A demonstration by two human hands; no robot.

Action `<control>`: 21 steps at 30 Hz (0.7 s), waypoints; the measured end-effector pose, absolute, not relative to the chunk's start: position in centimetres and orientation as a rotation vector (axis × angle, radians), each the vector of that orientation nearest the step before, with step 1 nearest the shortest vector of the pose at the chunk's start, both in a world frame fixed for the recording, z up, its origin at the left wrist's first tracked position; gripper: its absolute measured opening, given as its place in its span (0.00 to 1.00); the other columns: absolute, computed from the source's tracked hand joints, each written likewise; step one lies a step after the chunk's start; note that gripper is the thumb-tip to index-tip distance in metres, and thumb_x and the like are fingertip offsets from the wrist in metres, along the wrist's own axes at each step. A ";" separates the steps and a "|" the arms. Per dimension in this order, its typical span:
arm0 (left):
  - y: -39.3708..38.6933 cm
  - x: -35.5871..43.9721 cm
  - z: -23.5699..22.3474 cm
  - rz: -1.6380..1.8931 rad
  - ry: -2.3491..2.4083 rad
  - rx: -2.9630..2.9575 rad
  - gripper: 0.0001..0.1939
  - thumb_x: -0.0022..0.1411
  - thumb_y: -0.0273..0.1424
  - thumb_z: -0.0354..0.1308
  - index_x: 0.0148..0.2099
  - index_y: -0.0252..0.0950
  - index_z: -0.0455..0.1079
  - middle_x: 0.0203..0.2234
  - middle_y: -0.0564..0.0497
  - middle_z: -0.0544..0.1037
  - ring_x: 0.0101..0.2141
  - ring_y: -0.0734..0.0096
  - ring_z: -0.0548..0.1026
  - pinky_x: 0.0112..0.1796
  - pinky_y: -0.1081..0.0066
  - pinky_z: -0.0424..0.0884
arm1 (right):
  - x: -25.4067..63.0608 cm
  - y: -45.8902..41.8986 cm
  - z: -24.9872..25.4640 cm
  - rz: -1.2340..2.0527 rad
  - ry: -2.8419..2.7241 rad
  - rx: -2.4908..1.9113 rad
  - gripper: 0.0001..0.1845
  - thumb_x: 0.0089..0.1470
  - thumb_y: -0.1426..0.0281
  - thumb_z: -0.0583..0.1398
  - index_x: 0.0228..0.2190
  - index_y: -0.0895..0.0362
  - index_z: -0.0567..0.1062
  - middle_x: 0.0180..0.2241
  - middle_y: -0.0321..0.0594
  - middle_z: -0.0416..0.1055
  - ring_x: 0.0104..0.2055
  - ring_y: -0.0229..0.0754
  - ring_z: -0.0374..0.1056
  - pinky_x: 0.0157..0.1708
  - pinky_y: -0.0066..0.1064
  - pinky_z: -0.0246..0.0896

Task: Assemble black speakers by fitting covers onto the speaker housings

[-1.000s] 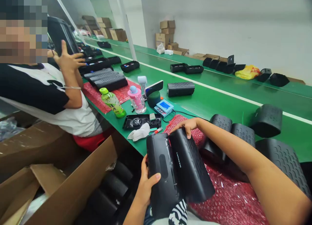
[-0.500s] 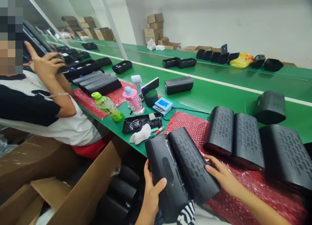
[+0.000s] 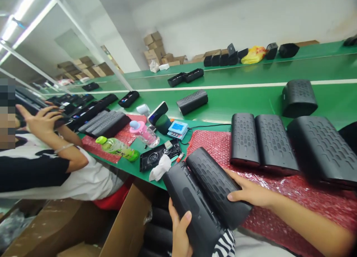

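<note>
My left hand point(image 3: 180, 227) is wrapped round a smooth black plastic housing half point(image 3: 192, 208) with a raised oval panel, its thumb lying on top. Beside it, and close against its edge, is a patterned black housing half point(image 3: 216, 186) with brick-like dimples. My right hand point(image 3: 245, 188) grips this patterned half from the right, thumb on its face and fingers along its far side. Both halves are tilted, near my lap, at the table's front edge. Black-and-white striped cloth point(image 3: 225, 244) shows below them.
Several patterned housings point(image 3: 244, 138) stand to the right on red bubble wrap point(image 3: 208, 143). Left of my hands lie a white cloth point(image 3: 161, 167), a black panel point(image 3: 147, 156), bottles and a blue meter point(image 3: 178, 129). A co-worker point(image 3: 50, 168) sits left; a cardboard box point(image 3: 122, 220) stands below.
The camera view has tilted and turned right. My right hand has slid further over the patterned half, its thumb now on the face. Both halves stay held side by side.
</note>
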State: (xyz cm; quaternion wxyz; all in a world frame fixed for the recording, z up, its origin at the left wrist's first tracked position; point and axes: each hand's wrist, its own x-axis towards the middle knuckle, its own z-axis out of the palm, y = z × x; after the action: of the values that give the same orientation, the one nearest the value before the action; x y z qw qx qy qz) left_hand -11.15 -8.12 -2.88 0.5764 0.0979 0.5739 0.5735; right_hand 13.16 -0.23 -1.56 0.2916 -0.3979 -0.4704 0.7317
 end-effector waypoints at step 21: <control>-3.8 -9.1 -1.6 1.264 1.376 0.369 0.47 0.46 0.39 0.70 0.66 0.50 0.54 0.57 0.46 0.71 0.52 0.53 0.75 0.48 0.60 0.75 | 11.4 -4.2 0.6 0.461 -1.987 -1.678 0.35 0.49 0.69 0.63 0.59 0.60 0.67 0.55 0.60 0.60 0.57 0.66 0.59 0.53 0.60 0.61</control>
State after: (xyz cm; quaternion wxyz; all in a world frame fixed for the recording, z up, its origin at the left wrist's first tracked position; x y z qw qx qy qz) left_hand -9.10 -3.83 -1.64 0.5797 0.1579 0.5888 0.5407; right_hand 11.37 -4.18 0.56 0.2475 -0.6154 -0.7290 0.1691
